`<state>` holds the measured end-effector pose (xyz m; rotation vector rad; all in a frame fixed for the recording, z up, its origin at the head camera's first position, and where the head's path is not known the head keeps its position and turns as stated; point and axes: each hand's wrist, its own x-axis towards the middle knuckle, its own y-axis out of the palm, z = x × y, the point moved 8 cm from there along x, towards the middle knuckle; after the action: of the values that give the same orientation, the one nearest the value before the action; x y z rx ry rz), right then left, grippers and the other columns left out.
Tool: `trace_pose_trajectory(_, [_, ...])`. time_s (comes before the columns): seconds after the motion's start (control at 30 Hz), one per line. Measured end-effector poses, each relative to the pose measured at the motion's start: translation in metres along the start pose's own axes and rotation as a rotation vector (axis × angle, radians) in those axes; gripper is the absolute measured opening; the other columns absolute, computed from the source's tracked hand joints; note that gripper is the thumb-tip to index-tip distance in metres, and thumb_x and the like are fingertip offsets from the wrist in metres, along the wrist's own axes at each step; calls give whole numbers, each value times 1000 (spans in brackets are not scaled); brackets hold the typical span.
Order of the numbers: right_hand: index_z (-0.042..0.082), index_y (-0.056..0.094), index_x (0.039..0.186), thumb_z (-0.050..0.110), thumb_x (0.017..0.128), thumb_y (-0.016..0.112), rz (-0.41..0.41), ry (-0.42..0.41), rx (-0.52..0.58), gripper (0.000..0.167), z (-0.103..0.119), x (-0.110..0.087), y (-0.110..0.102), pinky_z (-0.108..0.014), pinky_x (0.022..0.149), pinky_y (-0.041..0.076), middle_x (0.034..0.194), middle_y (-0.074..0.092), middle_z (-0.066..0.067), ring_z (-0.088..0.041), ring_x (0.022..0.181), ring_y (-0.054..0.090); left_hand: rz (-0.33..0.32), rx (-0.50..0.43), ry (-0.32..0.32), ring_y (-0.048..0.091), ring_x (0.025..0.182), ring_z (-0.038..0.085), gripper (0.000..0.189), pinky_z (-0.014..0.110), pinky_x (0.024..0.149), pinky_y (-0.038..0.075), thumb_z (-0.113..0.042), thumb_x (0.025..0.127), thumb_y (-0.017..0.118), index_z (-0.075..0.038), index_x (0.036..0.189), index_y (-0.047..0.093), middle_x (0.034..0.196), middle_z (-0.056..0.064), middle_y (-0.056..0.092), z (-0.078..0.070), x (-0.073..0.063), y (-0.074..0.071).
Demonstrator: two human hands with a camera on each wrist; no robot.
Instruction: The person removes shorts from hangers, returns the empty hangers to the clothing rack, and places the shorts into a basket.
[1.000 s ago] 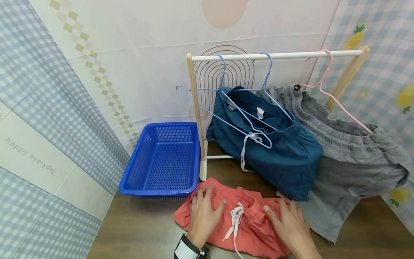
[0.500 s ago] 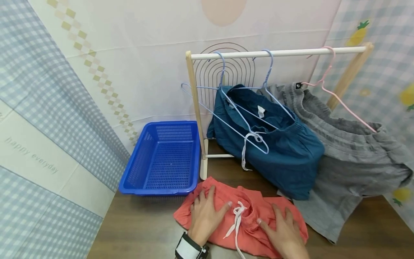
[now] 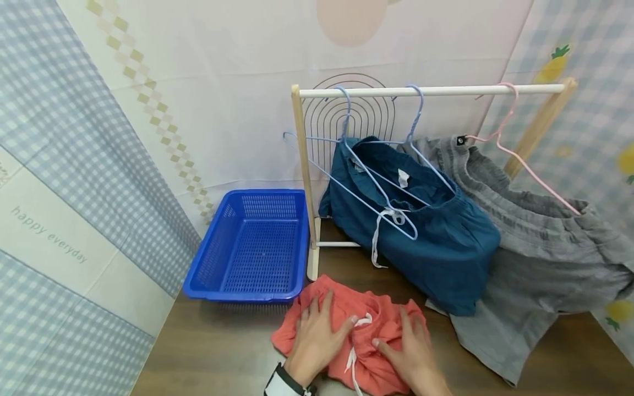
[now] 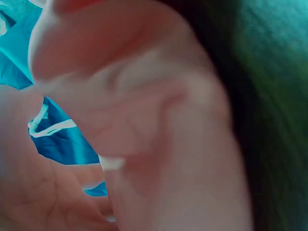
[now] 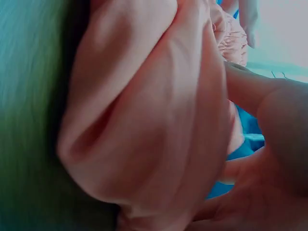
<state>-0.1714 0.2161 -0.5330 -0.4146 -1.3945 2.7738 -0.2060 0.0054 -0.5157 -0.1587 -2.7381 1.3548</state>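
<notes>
"How do the hands stand?"
"The left hand [image 3: 317,338] lies on the coral shorts [image 3: 366,333], fingers apart and thumb held away. The right hand [image 3: 412,355] rests at their other end, thumb on the cloth and well apart from its fingers. Both are apart rather than clamped."

"Do the wrist views help?"
"Little; they are blurred. The right one shows a large fold of cloth close beside the palm."

"Where are the shorts?"
"On the tabletop [image 3: 213,341], rumpled, just in front of the near right corner of the blue basket [image 3: 242,297]. I can't tell whether they touch it."

"Which way do they lie?"
"Their long axis runs crosswise, rightward from that basket corner. The white drawstring [image 3: 351,360] trails toward the person."

"And around them?"
"A clothes rack [image 3: 303,165] stands at the basket's right side, its foot just behind the coral shorts, blocking that side. Right of the basket hang teal shorts [image 3: 421,253], crossed in front by a blue hanger [image 3: 346,124]. Farthest right of the basket, a grey garment [image 3: 525,264] hangs from a pink hanger [image 3: 498,135], its lower part reaching down near the tabletop."
</notes>
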Motion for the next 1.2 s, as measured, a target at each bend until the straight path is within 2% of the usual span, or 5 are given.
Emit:
trace_pose_trajectory(0.23, [-5, 32, 159, 48, 89, 84, 34, -29, 106, 103, 14, 7, 13, -78, 109, 33, 155, 39, -41, -66, 137, 38, 12, -120, 26, 53, 134, 54, 82, 70, 107, 44, -61, 100, 63, -5, 157, 46, 150, 29, 53, 3, -1, -7])
trace_pose_trajectory(0.6, [-8, 35, 157, 43, 91, 83, 37, -34, 201, 96, 22, 11, 20, -69, 109, 42, 154, 42, -40, -56, 139, 46, 85, -290, 36, 55, 136, 48, 88, 66, 109, 44, -53, 95, 75, 1, 157, 43, 151, 27, 54, 11, -2, -8])
trace_pose_trajectory(0.9, [-5, 39, 158, 39, 93, 81, 18, -61, 336, 88, 26, 10, 28, -67, 110, 43, 153, 48, -35, -51, 138, 50, 164, -543, -33, 65, 124, 41, 98, 62, 103, 51, -46, 93, 79, 1, 162, 29, 140, 28, 62, 25, -1, -1])
trace_pose_trajectory(1.1, [-2, 37, 159, 29, 97, 79, 19, -59, 523, 82, 32, 9, 38, -64, 114, 41, 156, 47, -31, -47, 143, 48, 237, -686, -105, 62, 123, 31, 84, 56, 102, 50, -41, 91, 83, -9, 155, 40, 137, 19, 63, 26, -2, 10])
trace_pose_trajectory(1.2, [0, 40, 159, 23, 97, 79, 14, -67, 615, 77, 37, 7, 41, -60, 113, 45, 155, 50, -28, -41, 141, 52, 277, -740, -108, 61, 122, 26, 74, 50, 103, 50, -37, 90, 85, -13, 149, 47, 137, 13, 63, 22, -3, 15])
